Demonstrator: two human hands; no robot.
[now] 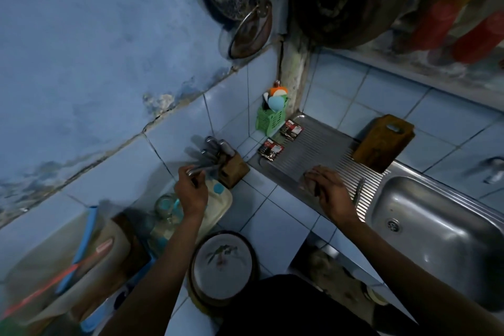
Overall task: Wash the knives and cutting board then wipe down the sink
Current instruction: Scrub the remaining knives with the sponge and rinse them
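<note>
Your left hand (pixel 191 194) grips a knife handle (pixel 200 169) at the block (pixel 233 169). Your right hand (pixel 331 194) holds 1 knife (pixel 359 189) on the drainboard (pixel 313 150). Board (pixel 383 142) leans against the wall beside the sink (pixel 436 221).

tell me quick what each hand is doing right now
Left hand: fingers grip a knife handle at the knife block.
Right hand: holds a knife on the drainboard.

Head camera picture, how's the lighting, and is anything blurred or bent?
Head view: dim, bluish light; glare streaks on the sink basin; left hand and knife block handles smeared by motion; bottom-left clutter is soft; wide-angle lens bends the wall tile lines.
</note>
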